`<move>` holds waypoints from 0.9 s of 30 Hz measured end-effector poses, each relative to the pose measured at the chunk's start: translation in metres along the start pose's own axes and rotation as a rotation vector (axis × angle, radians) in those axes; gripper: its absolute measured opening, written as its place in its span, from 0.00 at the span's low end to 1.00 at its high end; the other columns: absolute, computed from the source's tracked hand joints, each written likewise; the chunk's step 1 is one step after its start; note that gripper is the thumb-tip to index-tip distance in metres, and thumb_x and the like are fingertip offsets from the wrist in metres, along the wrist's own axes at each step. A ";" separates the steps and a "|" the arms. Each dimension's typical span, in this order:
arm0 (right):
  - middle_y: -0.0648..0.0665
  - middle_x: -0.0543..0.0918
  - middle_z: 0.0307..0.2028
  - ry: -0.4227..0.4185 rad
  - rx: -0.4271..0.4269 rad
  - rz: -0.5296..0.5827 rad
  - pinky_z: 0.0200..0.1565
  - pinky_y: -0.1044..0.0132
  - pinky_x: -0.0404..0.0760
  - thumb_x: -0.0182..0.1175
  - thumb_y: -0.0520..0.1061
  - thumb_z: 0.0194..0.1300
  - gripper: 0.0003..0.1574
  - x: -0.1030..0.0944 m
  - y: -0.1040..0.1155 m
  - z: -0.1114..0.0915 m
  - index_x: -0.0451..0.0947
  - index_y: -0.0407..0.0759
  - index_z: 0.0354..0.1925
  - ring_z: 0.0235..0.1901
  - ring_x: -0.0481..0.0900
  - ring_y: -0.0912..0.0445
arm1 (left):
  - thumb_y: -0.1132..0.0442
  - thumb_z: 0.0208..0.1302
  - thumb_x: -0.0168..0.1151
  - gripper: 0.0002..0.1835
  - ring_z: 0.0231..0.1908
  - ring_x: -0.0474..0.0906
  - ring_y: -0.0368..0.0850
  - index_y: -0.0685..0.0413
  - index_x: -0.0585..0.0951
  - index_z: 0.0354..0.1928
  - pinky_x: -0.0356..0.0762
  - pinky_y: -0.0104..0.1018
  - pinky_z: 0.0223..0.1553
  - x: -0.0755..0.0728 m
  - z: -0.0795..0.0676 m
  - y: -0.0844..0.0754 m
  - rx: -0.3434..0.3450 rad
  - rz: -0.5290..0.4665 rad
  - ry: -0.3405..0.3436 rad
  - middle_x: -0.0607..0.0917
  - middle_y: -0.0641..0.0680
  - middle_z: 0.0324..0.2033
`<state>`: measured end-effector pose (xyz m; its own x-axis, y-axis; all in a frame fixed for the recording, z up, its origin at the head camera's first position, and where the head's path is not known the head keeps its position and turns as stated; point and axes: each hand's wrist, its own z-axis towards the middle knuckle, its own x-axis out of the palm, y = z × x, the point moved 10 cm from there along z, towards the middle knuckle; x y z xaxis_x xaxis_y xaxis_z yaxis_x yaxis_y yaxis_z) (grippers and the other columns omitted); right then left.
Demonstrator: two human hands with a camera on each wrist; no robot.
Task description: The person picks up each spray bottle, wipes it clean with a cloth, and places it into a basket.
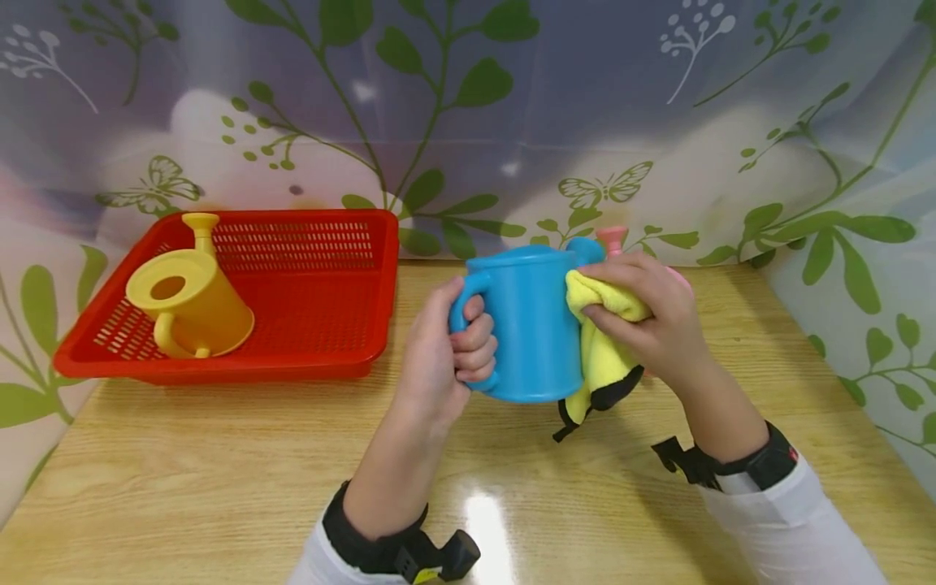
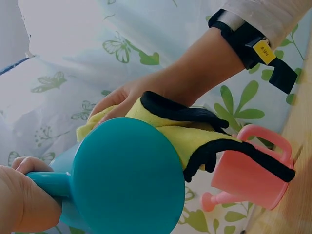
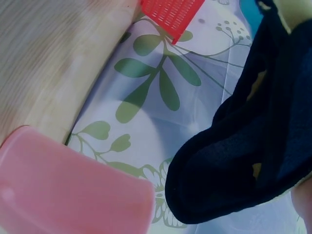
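Observation:
My left hand (image 1: 446,349) grips the handle of a blue watering can (image 1: 534,325), held up over the table with its round base toward the left wrist camera. A yellow cloth (image 1: 607,349) with black edging is bunched in my right hand (image 1: 658,313), which presses it against the can's right side near the spout. In the left wrist view, the cloth (image 2: 195,134) hangs beside the can's base, its dark edge trailing down. Behind the right hand stands a pink watering can (image 2: 253,170), mostly hidden in the head view.
A red plastic basket (image 1: 314,296) sits at the back left of the wooden table (image 1: 256,463). Inside it leans a yellow watering can (image 1: 208,305). A leaf-printed curtain (image 1: 468,97) hangs along the back and sides.

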<state>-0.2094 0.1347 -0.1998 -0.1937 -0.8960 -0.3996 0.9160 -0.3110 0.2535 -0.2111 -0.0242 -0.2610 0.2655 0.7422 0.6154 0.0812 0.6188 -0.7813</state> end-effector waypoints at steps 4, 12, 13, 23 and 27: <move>0.39 0.79 0.33 -0.012 0.047 0.024 0.33 0.69 0.68 0.59 0.58 0.59 0.26 -0.002 -0.004 0.002 0.78 0.35 0.40 0.32 0.72 0.56 | 0.55 0.70 0.34 0.19 0.07 0.49 0.34 0.47 0.60 0.18 0.43 0.24 0.11 0.002 0.000 0.000 0.004 0.009 0.020 0.57 0.40 0.06; 0.38 0.81 0.37 -0.052 0.113 -0.022 0.36 0.67 0.68 0.65 0.47 0.53 0.19 -0.003 -0.008 0.012 0.78 0.36 0.41 0.36 0.74 0.52 | 0.55 0.70 0.34 0.19 0.07 0.49 0.34 0.48 0.60 0.18 0.44 0.24 0.11 0.003 -0.002 -0.001 0.001 0.011 0.023 0.57 0.41 0.06; 0.37 0.81 0.37 -0.050 0.124 -0.041 0.35 0.66 0.68 0.65 0.45 0.52 0.18 -0.004 -0.008 0.012 0.78 0.36 0.41 0.36 0.74 0.52 | 0.55 0.70 0.34 0.19 0.07 0.49 0.34 0.48 0.59 0.18 0.44 0.24 0.11 0.003 -0.002 0.000 -0.001 0.011 0.021 0.57 0.41 0.06; 0.38 0.80 0.40 0.021 0.274 -0.161 0.31 0.61 0.65 0.59 0.42 0.58 0.17 0.001 -0.020 0.017 0.76 0.42 0.47 0.34 0.71 0.53 | 0.55 0.70 0.33 0.20 0.07 0.50 0.35 0.47 0.59 0.18 0.44 0.24 0.11 0.001 -0.001 0.000 -0.005 0.009 0.006 0.58 0.40 0.06; 0.38 0.79 0.41 0.037 0.293 -0.161 0.32 0.61 0.66 0.57 0.43 0.59 0.18 0.002 -0.019 0.016 0.76 0.42 0.48 0.35 0.71 0.53 | 0.54 0.71 0.33 0.20 0.07 0.49 0.34 0.47 0.59 0.18 0.44 0.24 0.11 -0.001 -0.002 0.000 -0.003 -0.011 -0.020 0.58 0.39 0.05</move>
<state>-0.2334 0.1337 -0.1911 -0.3103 -0.8175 -0.4851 0.7338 -0.5304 0.4245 -0.2098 -0.0252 -0.2614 0.2450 0.7401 0.6263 0.0872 0.6265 -0.7745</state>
